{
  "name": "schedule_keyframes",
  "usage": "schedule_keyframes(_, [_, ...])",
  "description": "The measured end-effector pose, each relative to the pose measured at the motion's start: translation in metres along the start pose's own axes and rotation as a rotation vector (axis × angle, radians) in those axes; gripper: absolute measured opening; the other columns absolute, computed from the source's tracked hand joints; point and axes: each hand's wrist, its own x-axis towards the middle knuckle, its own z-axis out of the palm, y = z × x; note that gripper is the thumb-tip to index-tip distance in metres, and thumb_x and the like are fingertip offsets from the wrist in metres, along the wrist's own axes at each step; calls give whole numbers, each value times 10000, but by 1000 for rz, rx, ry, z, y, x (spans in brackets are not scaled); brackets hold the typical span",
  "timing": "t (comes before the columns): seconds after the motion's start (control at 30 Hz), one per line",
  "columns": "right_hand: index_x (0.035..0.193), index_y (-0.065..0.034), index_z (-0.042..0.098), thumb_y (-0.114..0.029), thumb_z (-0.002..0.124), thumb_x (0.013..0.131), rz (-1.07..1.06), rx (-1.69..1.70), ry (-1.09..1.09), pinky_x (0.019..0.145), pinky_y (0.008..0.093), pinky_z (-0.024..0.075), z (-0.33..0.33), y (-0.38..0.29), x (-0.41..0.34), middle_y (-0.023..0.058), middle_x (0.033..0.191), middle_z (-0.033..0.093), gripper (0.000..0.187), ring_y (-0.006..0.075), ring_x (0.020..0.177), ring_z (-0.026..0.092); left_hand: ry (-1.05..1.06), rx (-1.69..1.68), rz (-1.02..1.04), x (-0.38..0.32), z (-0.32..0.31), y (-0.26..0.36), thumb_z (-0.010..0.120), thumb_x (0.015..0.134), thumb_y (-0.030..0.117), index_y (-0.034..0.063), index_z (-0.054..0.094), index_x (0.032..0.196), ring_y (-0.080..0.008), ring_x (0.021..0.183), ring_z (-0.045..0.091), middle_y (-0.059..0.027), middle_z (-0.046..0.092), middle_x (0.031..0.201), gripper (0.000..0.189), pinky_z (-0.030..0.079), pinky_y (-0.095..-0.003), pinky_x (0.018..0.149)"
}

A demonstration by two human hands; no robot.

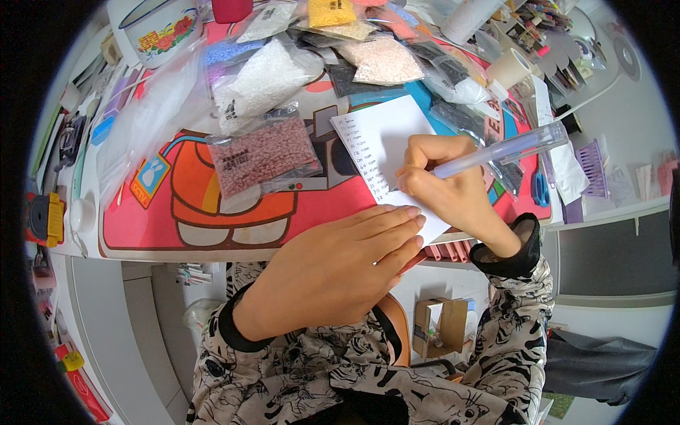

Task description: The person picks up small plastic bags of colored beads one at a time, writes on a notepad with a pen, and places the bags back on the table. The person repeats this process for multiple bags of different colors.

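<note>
My right hand [446, 186] is shut around a clear pen with a light purple barrel [494, 151], its tip down by the handwritten lines on a white sheet of paper [393, 127]. Across the sheet's lower edge lies my left hand [340, 260], palm down with the fingers together, gripping nothing that I can see. A column of short handwriting runs down the paper's left side. Left of the paper, a clear bag of dusty-pink beads [265, 154] lies flat on the red printed desk mat [329, 204]. Behind it rests a larger bag of white beads [265, 79].
More bead bags, one pale pink [377, 58] and one yellow [326, 11], crowd the back. An enamel mug [164, 34] stands back left, near crumpled clear plastic bags [154, 117]. Blue scissors [540, 188] and a tape roll [508, 68] sit at the right.
</note>
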Motion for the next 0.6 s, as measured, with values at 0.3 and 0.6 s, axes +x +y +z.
schedule_keyframes(0.3, [613, 1, 463, 5, 614, 788, -12, -6, 6, 468, 246, 273, -3, 3, -1, -36, 545, 432, 231, 15, 552, 358, 18, -12, -2, 0, 2, -1, 711, 792, 140, 1, 570, 1278, -309, 1288, 519, -163, 549, 1366, 525, 444, -419, 1069])
schedule_keyframes(0.6, [615, -5, 446, 2, 618, 789, -11, -19, 22, 469, 249, 262, -1, 2, -1, -38, 545, 409, 245, 20, 558, 346, 39, -34, -9, 0, 3, -1, 713, 785, 130, -3, 576, 1268, -310, 1280, 527, -166, 558, 1354, 519, 451, -419, 1061])
